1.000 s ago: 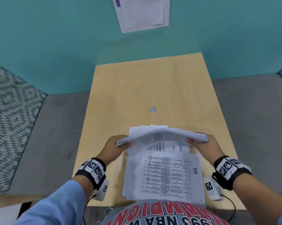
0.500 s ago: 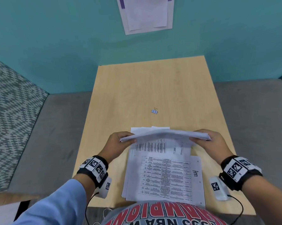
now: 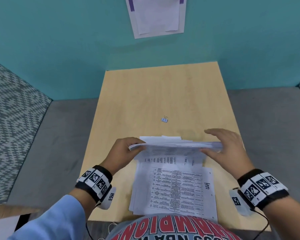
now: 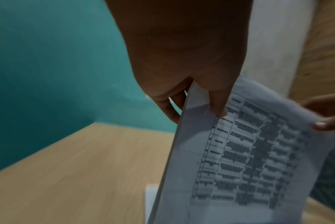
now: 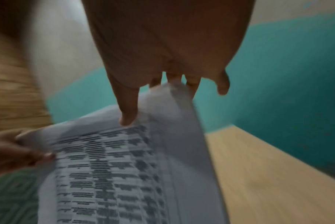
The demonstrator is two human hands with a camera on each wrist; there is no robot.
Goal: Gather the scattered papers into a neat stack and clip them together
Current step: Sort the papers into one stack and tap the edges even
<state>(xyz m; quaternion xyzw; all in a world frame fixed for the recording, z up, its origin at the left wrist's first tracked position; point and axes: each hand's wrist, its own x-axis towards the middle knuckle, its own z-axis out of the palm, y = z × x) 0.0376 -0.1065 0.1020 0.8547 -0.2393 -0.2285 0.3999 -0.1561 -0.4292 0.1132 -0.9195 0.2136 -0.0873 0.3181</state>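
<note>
A sheaf of printed papers (image 3: 175, 146) stands on edge, raised over the wooden table (image 3: 145, 94). My left hand (image 3: 135, 146) pinches its left end, thumb on the front page (image 4: 239, 159) and fingers behind. At the right end my right hand (image 3: 206, 141) has its fingers straight and spread behind the sheaf, with the thumb resting on the front page (image 5: 124, 174). More printed sheets (image 3: 173, 187) lie in a loose pile under the sheaf, near the table's front edge. A small pale blue binder clip (image 3: 164, 119) lies alone mid-table, beyond both hands.
A teal wall backs the table, with a paper sheet (image 3: 156, 16) taped on it. Grey seat cushions (image 3: 50, 144) flank the table on both sides, and a patterned cushion (image 3: 11, 118) sits at far left. Bare wood lies around the clip.
My right hand has loosened its grip on the sheaf's right end; its fingers have straightened and lifted away behind the papers. The left hand keeps its pinch.
</note>
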